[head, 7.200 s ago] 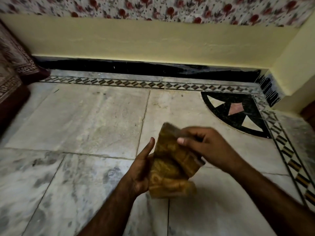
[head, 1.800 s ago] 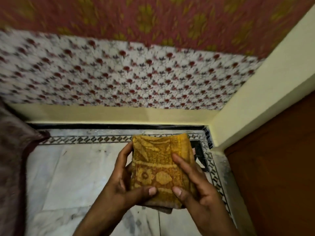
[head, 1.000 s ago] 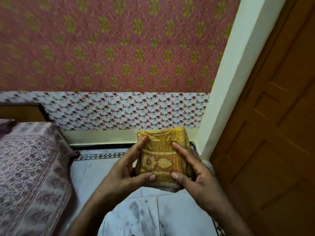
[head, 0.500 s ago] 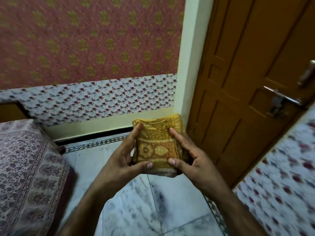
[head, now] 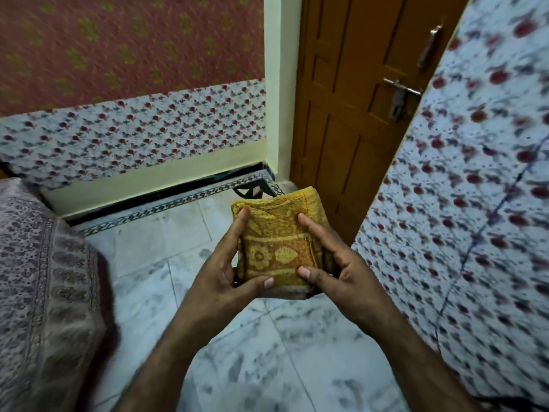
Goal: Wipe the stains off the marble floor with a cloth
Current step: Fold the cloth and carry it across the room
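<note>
Cloth (head: 277, 248), folded, is gripped between left hand (head: 221, 281) and right hand (head: 341, 269), above the floor (head: 267, 352).

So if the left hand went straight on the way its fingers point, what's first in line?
The left hand holds the cloth; past it, probably the yellow pillar beside the door, though depth is unclear.

Dim, soft indoor light; motion-blurred walls, wide-angle bending at the edges.
</note>
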`<state>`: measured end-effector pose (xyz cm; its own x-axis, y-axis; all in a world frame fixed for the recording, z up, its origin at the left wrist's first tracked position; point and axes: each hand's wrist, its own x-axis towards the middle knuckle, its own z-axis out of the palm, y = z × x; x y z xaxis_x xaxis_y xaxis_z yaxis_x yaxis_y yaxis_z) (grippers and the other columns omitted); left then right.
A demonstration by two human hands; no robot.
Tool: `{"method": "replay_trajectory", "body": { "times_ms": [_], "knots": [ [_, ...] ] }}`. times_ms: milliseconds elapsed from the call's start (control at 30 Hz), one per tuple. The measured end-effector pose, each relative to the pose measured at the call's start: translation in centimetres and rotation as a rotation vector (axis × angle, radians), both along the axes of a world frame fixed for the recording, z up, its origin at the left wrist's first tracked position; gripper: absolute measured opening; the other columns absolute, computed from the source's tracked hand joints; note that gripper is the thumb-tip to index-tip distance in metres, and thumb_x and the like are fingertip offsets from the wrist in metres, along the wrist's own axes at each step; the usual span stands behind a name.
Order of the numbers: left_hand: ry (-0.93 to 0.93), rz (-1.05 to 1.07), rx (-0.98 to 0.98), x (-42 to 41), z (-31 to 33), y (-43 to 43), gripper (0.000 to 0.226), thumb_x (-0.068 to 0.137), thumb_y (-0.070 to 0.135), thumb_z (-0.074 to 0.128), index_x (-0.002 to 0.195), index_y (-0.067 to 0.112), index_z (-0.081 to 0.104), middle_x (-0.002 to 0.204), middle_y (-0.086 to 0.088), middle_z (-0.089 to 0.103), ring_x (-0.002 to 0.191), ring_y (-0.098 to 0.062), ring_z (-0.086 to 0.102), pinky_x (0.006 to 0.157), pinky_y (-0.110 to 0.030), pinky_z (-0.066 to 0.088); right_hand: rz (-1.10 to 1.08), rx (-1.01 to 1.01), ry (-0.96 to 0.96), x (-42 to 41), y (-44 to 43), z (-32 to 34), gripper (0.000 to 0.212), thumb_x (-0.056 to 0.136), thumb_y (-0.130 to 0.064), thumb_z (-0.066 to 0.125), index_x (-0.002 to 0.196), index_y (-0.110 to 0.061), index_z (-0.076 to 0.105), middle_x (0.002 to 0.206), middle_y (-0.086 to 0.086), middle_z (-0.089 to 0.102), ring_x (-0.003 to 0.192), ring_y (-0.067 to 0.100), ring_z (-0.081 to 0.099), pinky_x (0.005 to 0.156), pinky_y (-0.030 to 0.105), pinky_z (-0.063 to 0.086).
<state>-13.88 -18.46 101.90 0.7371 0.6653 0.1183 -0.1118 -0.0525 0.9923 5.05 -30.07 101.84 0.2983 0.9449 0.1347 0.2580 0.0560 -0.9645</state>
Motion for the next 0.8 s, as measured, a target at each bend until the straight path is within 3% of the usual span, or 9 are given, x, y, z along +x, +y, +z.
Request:
{"method": "replay_trajectory", "body": {
  "times_ms": [233, 467, 667, 800],
  "knots": [
    [-0.016, 0.035, 0.021, -2.0, 0.8, -9.5, 0.103, 0.077, 0.003, 0.081, 0.156, 0.041, 0.028, 0.161, 0.01, 0.037, 0.137, -0.016, 0.054, 0.1, -0.042, 0.056, 0.049, 0.04, 0.121, -1.8, -8.9, 0.9, 0.073, 0.095, 0.007, 0.064, 0.15, -0.039, 0.048, 0.156, -0.018, 0.046, 0.139, 0.005, 0.051, 0.103, 0.031, 0.055],
    [-0.052, 0.105, 0.014, -3.1, 0.1, -21.1, 0.104, 0.072, 0.003, 0.077, 0.157, 0.037, 0.028, 0.161, 0.008, 0.037, 0.138, -0.014, 0.052, 0.099, -0.038, 0.056, 0.127, 0.064, 0.111, -2.5, -19.7, 1.2, 0.075, 0.095, 0.009, 0.063, 0.141, -0.049, 0.05, 0.153, -0.023, 0.045, 0.137, 0.0, 0.051, 0.1, 0.026, 0.055],
    [-0.032, 0.072, -0.01, -4.5, -0.3, -30.5, 0.104, 0.074, 0.005, 0.078, 0.156, 0.043, 0.026, 0.162, 0.012, 0.036, 0.138, -0.017, 0.052, 0.103, -0.044, 0.054, 0.128, 0.038, 0.092, -3.9, -29.2, 0.9, 0.076, 0.095, 0.011, 0.061, 0.142, -0.046, 0.047, 0.151, -0.026, 0.043, 0.133, -0.006, 0.051, 0.101, 0.023, 0.053],
    [-0.016, 0.052, 0.007, -5.3, -0.3, -33.7, 0.102, 0.077, 0.006, 0.082, 0.153, 0.048, 0.029, 0.162, 0.012, 0.035, 0.14, -0.018, 0.05, 0.104, -0.044, 0.053, 0.105, 0.041, 0.123, -5.0, -33.2, 1.1, 0.077, 0.094, 0.014, 0.059, 0.143, -0.044, 0.047, 0.154, -0.019, 0.043, 0.131, -0.007, 0.053, 0.094, 0.02, 0.055]
  ]
}}
